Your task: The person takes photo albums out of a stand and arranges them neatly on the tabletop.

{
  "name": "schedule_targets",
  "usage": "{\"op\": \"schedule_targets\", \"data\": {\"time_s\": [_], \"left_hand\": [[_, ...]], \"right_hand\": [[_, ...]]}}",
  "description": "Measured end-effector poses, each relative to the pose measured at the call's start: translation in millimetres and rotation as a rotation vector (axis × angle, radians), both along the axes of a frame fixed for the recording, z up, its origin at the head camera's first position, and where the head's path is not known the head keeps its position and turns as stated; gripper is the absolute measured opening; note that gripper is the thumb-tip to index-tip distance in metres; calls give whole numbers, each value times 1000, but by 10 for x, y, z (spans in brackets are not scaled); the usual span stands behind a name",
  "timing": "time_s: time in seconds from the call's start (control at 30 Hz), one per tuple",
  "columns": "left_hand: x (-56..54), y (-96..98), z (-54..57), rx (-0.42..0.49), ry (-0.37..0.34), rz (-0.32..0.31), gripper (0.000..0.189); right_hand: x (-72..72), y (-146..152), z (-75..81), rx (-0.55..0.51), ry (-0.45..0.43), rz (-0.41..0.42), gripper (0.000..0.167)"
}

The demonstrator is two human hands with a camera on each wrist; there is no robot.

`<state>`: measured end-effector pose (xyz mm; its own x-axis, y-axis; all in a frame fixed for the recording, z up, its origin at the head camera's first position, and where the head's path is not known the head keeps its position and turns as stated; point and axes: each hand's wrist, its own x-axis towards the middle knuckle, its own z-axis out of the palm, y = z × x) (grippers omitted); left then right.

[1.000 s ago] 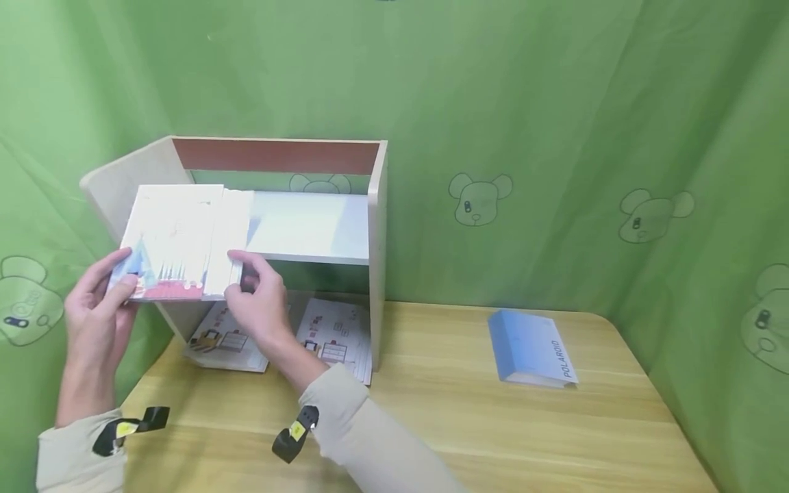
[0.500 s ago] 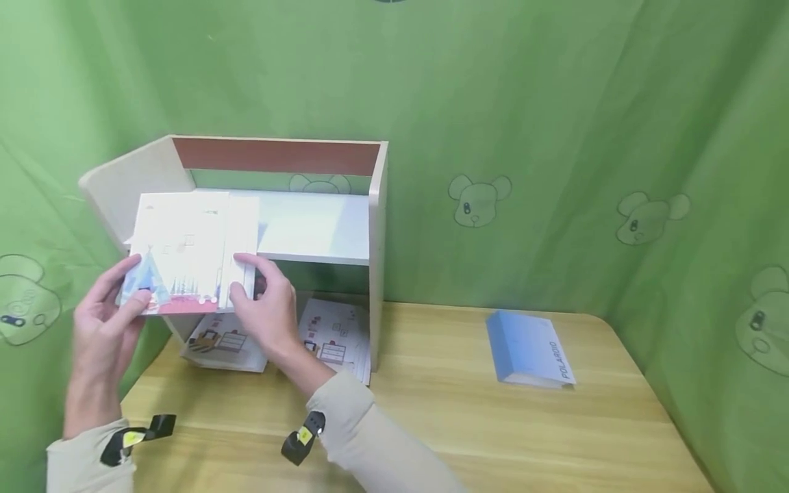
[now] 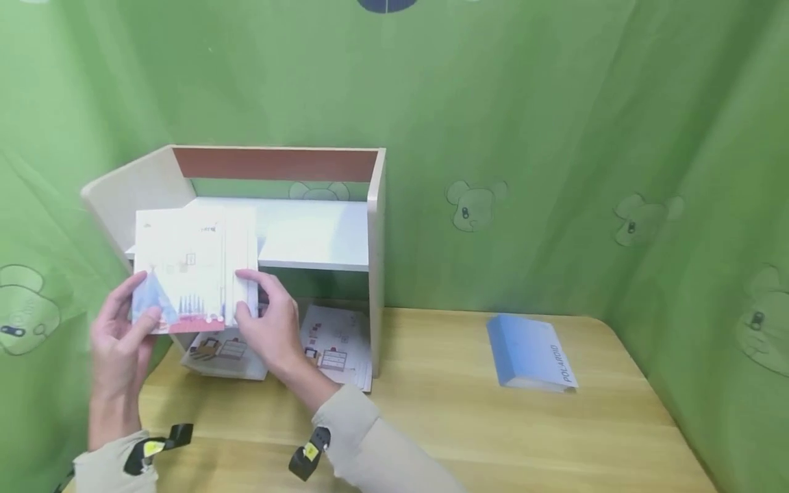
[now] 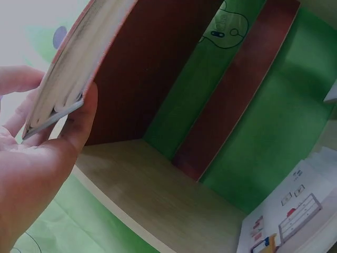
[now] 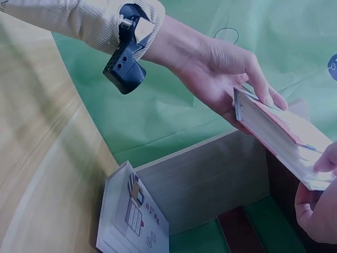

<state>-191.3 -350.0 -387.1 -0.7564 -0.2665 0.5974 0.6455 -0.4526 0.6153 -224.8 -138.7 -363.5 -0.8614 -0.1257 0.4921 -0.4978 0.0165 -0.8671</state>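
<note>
The left hand [image 3: 126,339] has fingers hidden behind the held book [image 3: 175,274], washed-out, with a tiny mark [image 3: 209,229], perhaps lettering! Now the right wrist view crops the right hand [image 5: 322,219]! Below, between both hands, a lower book [image 3: 227,361] is partly covered; high above them, the head view's edge slices a dark round shape [image 3: 387,5]!

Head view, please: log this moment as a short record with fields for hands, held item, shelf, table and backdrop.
Held item: white book, blue and pink picture low on its cover
Left hand: pinches the book's left side
Right hand: pinches its right side
Shelf: white upper board; printed books at the lower level
Table: wood-grained; blue book marked POLAROID lies right of the shelf
Backdrop: green curtain with bear outlines
</note>
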Motion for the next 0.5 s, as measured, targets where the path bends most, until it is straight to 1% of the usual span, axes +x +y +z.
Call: {"op": "schedule_targets", "data": {"time_s": [0.1, 0.13, 0.2, 0.27, 0.33, 0.37, 0.43, 0.5], "left_hand": [[24, 56, -110, 27, -27, 1, 61], [36, 67, -134, 42, -29, 1, 61], [54, 71, -144, 53, -18, 31, 61], [72, 59, -111, 78, 9, 45, 60], [81, 49, -50, 64, 29, 70, 59], [80, 47, -17, 56, 36, 78, 59], [80, 55, 36, 75, 58, 48, 59], [87, 70, 68, 84, 74, 27, 59]], "right_hand": [[30, 51, -65, 11, 33, -1, 52], [39, 60, -78, 20, 62, 2, 52], [49, 60, -82, 35, 131, 18, 50], [52, 49, -62, 47, 208, 34, 49], [48, 43, -29, 53, 272, 35, 48], [47, 46, -10, 47, 289, 38, 48], [48, 66, 19, 40, 311, 39, 47], [60, 93, 35, 34, 315, 45, 47]]}}
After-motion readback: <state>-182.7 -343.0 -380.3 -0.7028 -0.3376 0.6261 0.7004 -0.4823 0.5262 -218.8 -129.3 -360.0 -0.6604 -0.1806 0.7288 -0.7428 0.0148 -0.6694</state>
